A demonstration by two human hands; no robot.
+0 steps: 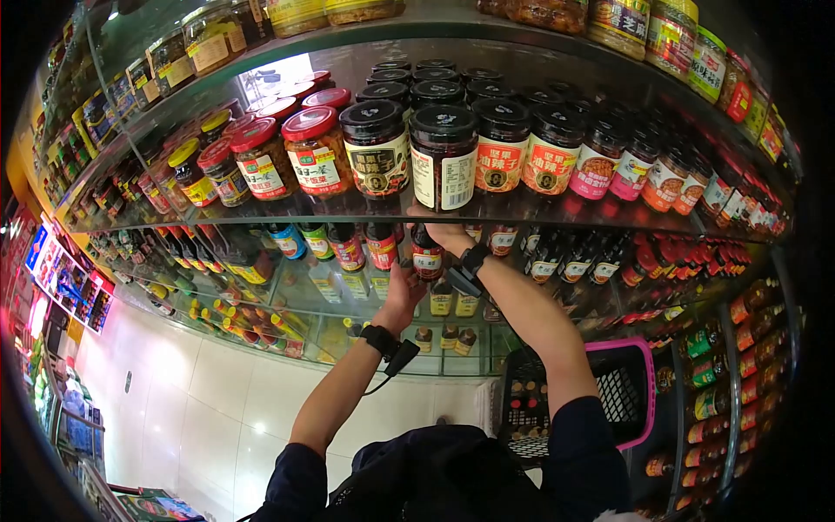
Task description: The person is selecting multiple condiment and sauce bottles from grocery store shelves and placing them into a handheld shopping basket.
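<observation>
A dark sauce bottle (426,261) with a red and white label stands upright at the front of the second shelf. My left hand (403,294) closes around its lower left side, fingers partly hidden. From the right, my right hand (445,233) is closed at the bottle's upper part, just under the edge of the shelf above; its fingertips are partly out of sight. Directly above is a black-lidded jar (444,161) with a cream label turned outward. Left of the bottle is another bottle with a red label (381,248).
Rows of jars, such as a red-lidded jar (315,152), fill the upper glass shelf (287,211). A black basket with a pink rim (648,383) holding several bottles is at lower right. A side rack of bottles (706,400) stands further right. Pale floor tiles (217,391) lie below.
</observation>
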